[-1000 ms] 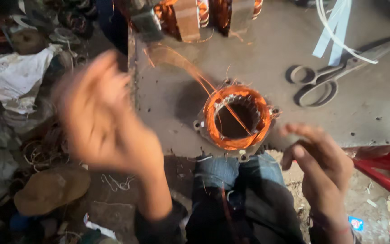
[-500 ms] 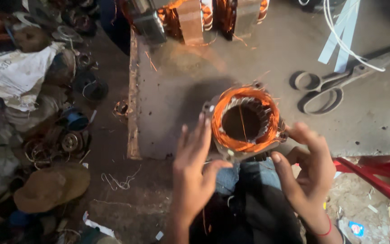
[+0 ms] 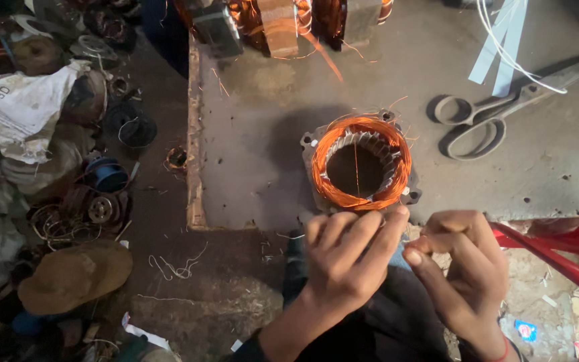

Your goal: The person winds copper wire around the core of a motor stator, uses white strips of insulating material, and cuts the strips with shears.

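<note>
1. A motor stator (image 3: 361, 164) wound with copper coil is seen lying flat at the near edge of the grey work slab (image 3: 256, 141); the ring of winding looks full all round, so the coil work is judged mostly done.
2. One thin wire strand is seen crossing the bore; it is judged yet to be tucked.
3. The left hand (image 3: 346, 261) is laid against the stator's near rim, fingers together and curled, nothing clearly gripped.
4. The right hand (image 3: 460, 271) is pinched narrowly; whether wire is held cannot be told.
5. Scissors (image 3: 497, 114) lie well apart.
</note>
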